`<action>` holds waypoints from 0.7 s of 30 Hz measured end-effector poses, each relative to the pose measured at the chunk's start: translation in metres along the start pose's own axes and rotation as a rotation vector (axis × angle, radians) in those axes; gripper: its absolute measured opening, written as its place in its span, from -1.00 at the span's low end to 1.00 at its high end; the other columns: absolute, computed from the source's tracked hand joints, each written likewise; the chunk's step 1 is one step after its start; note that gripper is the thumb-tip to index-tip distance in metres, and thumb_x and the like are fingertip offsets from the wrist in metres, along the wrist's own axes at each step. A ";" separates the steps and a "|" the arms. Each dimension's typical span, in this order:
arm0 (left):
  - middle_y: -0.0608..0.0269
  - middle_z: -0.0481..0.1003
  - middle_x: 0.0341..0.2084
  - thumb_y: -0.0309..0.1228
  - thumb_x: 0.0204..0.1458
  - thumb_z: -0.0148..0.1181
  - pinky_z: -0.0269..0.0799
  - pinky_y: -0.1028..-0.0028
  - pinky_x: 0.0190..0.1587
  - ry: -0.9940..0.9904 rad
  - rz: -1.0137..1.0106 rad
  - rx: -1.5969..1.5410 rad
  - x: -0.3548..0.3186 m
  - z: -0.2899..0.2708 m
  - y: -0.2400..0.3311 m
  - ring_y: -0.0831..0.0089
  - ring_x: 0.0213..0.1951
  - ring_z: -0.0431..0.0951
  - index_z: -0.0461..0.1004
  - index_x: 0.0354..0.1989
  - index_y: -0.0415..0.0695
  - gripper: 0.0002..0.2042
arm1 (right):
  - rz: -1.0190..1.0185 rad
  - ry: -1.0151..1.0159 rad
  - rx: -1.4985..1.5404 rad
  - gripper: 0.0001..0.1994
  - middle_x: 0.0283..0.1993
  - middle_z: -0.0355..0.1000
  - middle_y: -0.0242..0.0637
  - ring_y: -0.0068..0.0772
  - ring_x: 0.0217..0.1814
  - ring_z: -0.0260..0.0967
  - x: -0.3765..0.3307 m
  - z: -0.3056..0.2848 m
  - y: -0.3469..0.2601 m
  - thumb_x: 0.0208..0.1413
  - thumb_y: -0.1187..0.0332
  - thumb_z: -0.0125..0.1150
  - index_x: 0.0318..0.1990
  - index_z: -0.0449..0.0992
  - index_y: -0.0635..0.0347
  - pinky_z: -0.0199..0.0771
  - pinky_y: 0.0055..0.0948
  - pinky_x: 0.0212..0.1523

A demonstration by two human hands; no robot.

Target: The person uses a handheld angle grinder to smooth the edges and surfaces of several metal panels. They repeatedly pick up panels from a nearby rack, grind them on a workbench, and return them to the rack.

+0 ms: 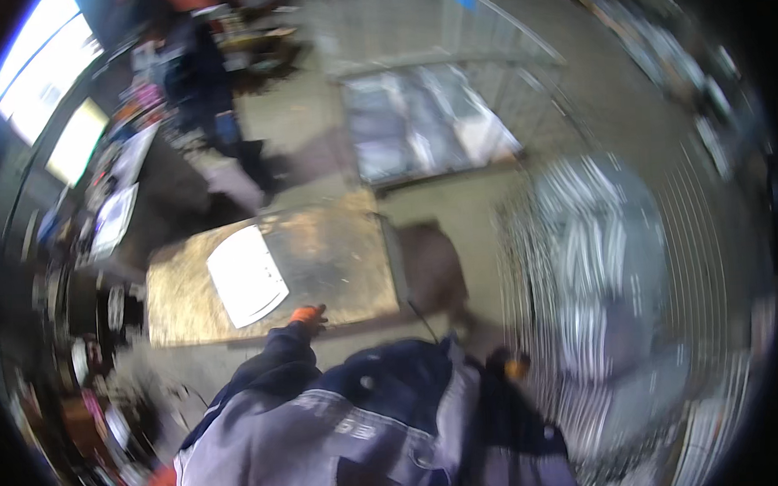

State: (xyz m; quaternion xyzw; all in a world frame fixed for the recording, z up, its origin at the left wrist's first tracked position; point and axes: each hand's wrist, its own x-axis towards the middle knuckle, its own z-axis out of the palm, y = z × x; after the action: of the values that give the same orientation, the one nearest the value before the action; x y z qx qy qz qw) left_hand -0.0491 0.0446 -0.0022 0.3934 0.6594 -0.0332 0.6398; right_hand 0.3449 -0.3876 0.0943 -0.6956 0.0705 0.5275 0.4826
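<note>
Fingers [315, 313] of the left hand [307, 316], grip unclear, touch the counter's [337, 263] near edge; white sheet [246, 275] lies just beyond-left, long axis running away.

A white sheet [246, 275] covers the surface [337, 263] toward its left end; the right half lies bare. The left hand [308, 315] sits at the near edge, and wire racks [601, 258] crowd the right.

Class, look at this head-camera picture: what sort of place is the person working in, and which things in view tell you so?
Probably a workshop or factory floor. A worn metal-topped table carries a white sheet, wire-mesh cages stand on a bare concrete floor, and the left hand wears an orange work glove.
</note>
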 end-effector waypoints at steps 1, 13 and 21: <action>0.22 0.54 -0.14 -0.05 0.13 0.01 0.42 0.26 -0.29 -0.050 0.009 -0.043 0.004 0.007 0.012 0.28 -0.26 0.54 0.36 0.01 -0.08 -0.59 | -0.006 0.040 0.021 -0.90 -0.40 0.44 -0.28 -0.42 -0.31 0.42 -0.020 0.000 0.017 0.04 0.33 0.12 -0.37 0.49 0.13 0.43 -0.41 -0.30; 0.05 0.43 0.03 -0.09 0.15 -0.05 0.32 0.23 -0.16 -0.297 -0.138 0.563 0.048 0.082 0.067 0.16 -0.06 0.46 0.26 0.13 -0.06 -0.56 | -0.238 0.097 -0.225 -0.90 -0.53 0.29 -0.39 -0.41 -0.47 0.34 -0.142 -0.009 0.071 -0.05 0.42 0.14 -0.52 0.35 0.11 0.34 -0.44 -0.48; 0.08 0.43 0.04 -0.04 0.18 -0.10 0.29 0.15 -0.03 -0.293 -0.035 0.562 0.017 0.195 0.105 0.14 -0.02 0.44 0.19 0.21 -0.07 -0.49 | 0.032 0.270 0.526 -0.85 -0.48 0.44 -0.34 -0.46 -0.44 0.43 -0.152 -0.083 0.082 -0.01 0.33 0.20 -0.31 0.51 0.18 0.43 -0.46 -0.40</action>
State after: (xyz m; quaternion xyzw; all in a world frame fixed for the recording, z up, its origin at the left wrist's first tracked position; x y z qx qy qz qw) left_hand 0.1713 0.0184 -0.0032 0.5343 0.5321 -0.2813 0.5935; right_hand 0.2847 -0.5551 0.1655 -0.6094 0.2795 0.4013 0.6241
